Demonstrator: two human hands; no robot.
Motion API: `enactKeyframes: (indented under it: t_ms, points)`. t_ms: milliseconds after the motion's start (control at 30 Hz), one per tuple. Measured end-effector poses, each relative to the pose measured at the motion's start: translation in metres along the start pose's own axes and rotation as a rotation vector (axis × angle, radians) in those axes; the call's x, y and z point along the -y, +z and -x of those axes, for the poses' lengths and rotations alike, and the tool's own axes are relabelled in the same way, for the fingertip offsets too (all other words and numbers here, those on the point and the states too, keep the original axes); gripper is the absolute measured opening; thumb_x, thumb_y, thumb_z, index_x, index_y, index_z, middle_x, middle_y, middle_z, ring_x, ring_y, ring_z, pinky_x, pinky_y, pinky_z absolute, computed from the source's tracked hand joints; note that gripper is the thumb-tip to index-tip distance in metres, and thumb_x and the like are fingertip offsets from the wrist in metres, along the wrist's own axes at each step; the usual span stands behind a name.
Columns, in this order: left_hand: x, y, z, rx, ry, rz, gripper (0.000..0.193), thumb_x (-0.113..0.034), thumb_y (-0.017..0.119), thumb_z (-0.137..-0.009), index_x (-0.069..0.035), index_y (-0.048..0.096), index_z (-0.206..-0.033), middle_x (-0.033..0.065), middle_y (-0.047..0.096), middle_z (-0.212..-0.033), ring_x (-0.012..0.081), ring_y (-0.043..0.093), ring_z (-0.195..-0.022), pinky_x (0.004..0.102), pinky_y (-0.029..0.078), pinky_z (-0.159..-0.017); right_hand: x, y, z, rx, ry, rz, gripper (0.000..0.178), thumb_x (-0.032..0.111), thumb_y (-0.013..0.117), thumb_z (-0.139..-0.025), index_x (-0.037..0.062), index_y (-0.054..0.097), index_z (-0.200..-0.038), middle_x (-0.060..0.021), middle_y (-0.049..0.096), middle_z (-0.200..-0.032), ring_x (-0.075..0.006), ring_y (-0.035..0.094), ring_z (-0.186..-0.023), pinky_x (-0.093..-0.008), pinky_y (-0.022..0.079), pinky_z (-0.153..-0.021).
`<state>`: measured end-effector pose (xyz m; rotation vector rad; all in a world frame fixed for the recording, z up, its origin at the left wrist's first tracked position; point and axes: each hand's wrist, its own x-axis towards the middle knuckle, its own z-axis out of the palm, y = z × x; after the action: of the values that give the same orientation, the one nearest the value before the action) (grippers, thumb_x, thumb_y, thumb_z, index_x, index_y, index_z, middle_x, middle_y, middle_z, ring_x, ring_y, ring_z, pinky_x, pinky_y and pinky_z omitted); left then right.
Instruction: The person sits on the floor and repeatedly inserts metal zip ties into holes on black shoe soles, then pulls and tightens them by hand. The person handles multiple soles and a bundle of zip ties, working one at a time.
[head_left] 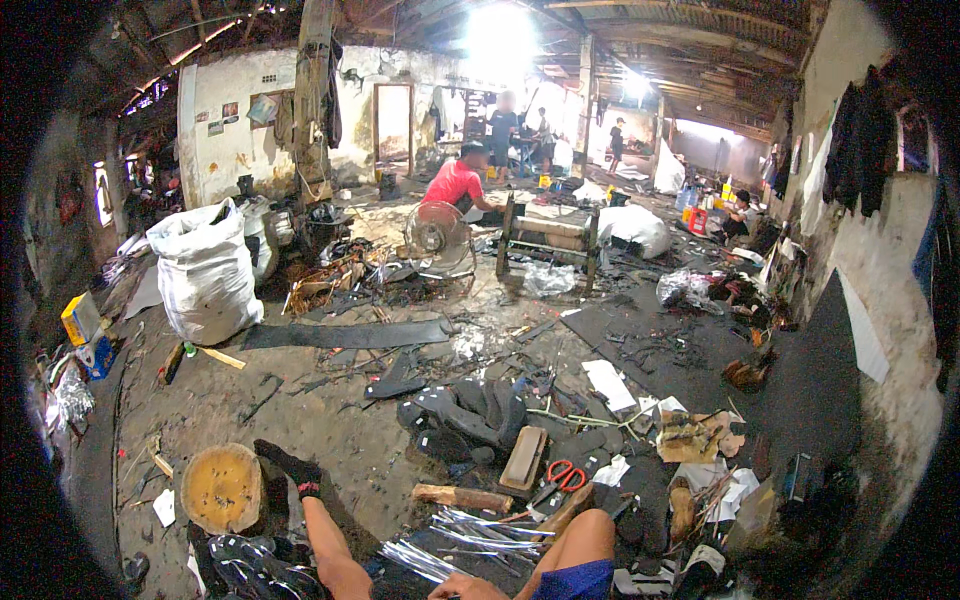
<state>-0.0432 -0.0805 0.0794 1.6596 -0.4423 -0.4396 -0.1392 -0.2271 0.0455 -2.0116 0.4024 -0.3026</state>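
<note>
At the lower edge, a bare hand (pixel 467 587), which looks like my right hand, shows only in part. Its fingers are mostly cut off, so what they hold cannot be told. My left hand is out of view. Beside the visible hand lie thin shiny whitish strips (pixel 470 537). Farther on are a piece of wood (pixel 462 497), a flat tan block (pixel 523 457) and red-handled scissors (pixel 566 475). My bent right knee (pixel 585 530) rises at the right; my left foot in a dark sock (pixel 288 463) rests by a round wooden block (pixel 221 488).
Black curved pieces (pixel 470 412) are piled ahead, with scraps around them. Beyond stand a white sack (pixel 205 272), a fan (pixel 438 240) and a wooden frame with a roller (pixel 548 240). A person in a red shirt (pixel 455 185) crouches behind the fan. Several others are farther back.
</note>
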Motion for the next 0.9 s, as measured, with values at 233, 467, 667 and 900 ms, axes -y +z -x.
enactKeyframes:
  t_ms: [233, 467, 667, 900]
  points:
    - [0.023, -0.017, 0.002, 0.262, -0.134, -0.054, 0.027, -0.014, 0.072, -0.087, -0.002, 0.062, -0.108, 0.0037, 0.061, -0.088, 0.0142, 0.052, -0.068, 0.0285, 0.043, -0.057, 0.009, -0.01, 0.001, -0.038, -0.031, -0.014, 0.021, 0.026, 0.071, -0.083, 0.0063, 0.074, -0.087, -0.0155, 0.071, -0.085, -0.0318, 0.067, -0.081, -0.0416, 0.053, -0.074]
    - [0.041, -0.031, 0.002, 0.423, -0.243, -0.083, 0.023, -0.016, 0.071, -0.089, -0.002, 0.063, -0.104, 0.0008, 0.059, -0.081, 0.0122, 0.048, -0.062, 0.0279, 0.041, -0.051, 0.037, -0.012, 0.008, -0.159, -0.072, 0.054, 0.014, 0.021, 0.071, -0.08, 0.0067, 0.072, -0.083, -0.0155, 0.067, -0.082, -0.033, 0.064, -0.08, -0.0427, 0.052, -0.073]
    - [0.033, -0.025, 0.001, 0.46, -0.177, -0.092, 0.023, -0.017, 0.071, -0.089, -0.002, 0.064, -0.104, -0.0005, 0.058, -0.079, 0.0118, 0.047, -0.062, 0.0284, 0.041, -0.052, 0.027, -0.005, 0.01, -0.114, -0.028, 0.108, 0.016, 0.02, 0.069, -0.08, 0.0053, 0.071, -0.084, -0.0165, 0.066, -0.082, -0.0345, 0.064, -0.081, -0.0426, 0.053, -0.074]
    - [0.02, -0.02, -0.002, 0.487, -0.139, -0.091, 0.023, -0.018, 0.072, -0.089, -0.002, 0.066, -0.104, -0.002, 0.057, -0.076, 0.0114, 0.047, -0.062, 0.029, 0.041, -0.053, -0.003, 0.001, 0.005, 0.036, -0.166, 0.036, 0.022, 0.023, 0.071, -0.081, 0.0026, 0.071, -0.089, -0.0198, 0.068, -0.088, -0.0357, 0.066, -0.082, -0.043, 0.052, -0.072]
